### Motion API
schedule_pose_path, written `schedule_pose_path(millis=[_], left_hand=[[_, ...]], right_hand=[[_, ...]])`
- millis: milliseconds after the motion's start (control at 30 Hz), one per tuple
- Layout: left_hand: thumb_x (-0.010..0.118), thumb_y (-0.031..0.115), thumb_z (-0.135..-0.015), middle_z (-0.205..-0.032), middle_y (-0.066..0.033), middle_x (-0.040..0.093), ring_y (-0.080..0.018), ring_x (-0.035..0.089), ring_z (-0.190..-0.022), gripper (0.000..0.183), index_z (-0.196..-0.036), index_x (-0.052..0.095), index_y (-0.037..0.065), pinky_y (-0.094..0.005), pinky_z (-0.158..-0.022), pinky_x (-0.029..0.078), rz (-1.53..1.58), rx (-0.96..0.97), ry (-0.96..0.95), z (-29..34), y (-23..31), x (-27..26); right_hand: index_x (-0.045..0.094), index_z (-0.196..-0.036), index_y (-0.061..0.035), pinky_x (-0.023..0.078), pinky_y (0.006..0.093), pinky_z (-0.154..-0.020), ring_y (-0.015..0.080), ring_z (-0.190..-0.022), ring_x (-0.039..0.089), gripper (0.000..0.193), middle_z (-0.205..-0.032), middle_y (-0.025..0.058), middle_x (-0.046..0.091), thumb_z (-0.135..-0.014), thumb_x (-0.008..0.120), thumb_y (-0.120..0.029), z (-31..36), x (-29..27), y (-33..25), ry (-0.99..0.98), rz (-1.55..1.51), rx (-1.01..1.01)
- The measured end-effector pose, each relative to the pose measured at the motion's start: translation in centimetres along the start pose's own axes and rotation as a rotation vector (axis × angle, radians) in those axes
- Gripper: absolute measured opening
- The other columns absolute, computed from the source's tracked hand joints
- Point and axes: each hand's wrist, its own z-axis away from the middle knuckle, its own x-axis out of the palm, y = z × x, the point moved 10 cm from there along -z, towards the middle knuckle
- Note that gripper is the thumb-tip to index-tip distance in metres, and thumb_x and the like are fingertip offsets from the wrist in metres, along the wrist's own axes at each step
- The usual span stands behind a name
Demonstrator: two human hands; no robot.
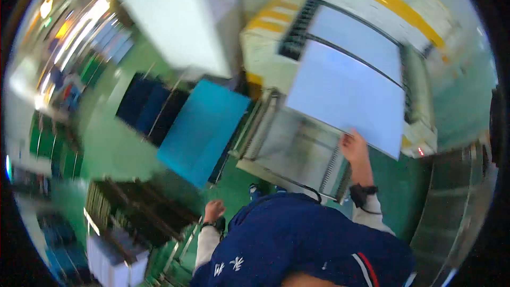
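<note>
A flat white panel (348, 95) lies on the machine bed at the right, its near edge jutting toward me. My right hand (355, 146) is at that near edge, fingers closed on it. Beyond it lies a second white panel (356, 34), a narrow dark gap between the two. My left hand (214, 211) hangs low beside my body with its fingers curled in; nothing shows in it. Left of the machine, a teal panel (207, 130) rests tilted on a rack, the thing nearest my left hand in front of me.
The machine's near frame (295, 146) stands between me and the bed. Dark blue panels (151, 106) sit behind the teal one. A rack of brown panels (141, 207) is at lower left, a white stack (118, 258) beside it. A tall white cabinet (170, 16) rises at the back.
</note>
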Motion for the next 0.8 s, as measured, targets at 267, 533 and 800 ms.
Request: schedule_pose_path(millis=[267, 533, 800], left_hand=[[0.066, 0.019, -0.072, -0.089, -0.0011, 0.063, -0.0228, 0.061, -0.085, 0.023, -0.091, 0.058, 0.010, -0.0331, -0.075, 0.049, -0.239, 0.092, -0.100, 2.9, -4.4, 3.1], [0.072, 0.027, -0.067, -0.095, 0.0013, 0.064, -0.0177, 0.063, -0.084, 0.043, -0.104, 0.058, 0.011, -0.0303, -0.073, 0.051, 0.295, -0.215, -0.042, -0.1, -1.6, 0.1], [0.069, 0.029, -0.070, -0.093, -0.0004, 0.065, -0.0195, 0.062, -0.086, 0.036, -0.100, 0.060, 0.011, -0.0328, -0.073, 0.051, 0.875, -0.721, -0.100, 3.0, -6.8, 5.7]], right_hand=[[0.052, -0.091, -0.0061, 0.046, 0.0318, -0.066, 0.0202, -0.076, 0.055, 0.021, -0.082, 0.0086, 0.057, -0.082, 0.065, -0.020, 1.7, 3.5, 0.8, 0.039, -0.177, 0.101], [0.054, -0.095, -0.0039, 0.045, 0.0307, -0.064, 0.0179, -0.074, 0.055, 0.024, -0.086, 0.0098, 0.060, -0.084, 0.061, -0.024, 0.7, 4.2, -0.6, 0.028, -0.077, 0.047], [0.054, -0.093, -0.0038, 0.045, 0.0287, -0.064, 0.0160, -0.072, 0.055, 0.023, -0.085, 0.0107, 0.061, -0.083, 0.062, -0.024, -1.6, 5.5, -2.1, -0.013, -0.060, 0.044]])
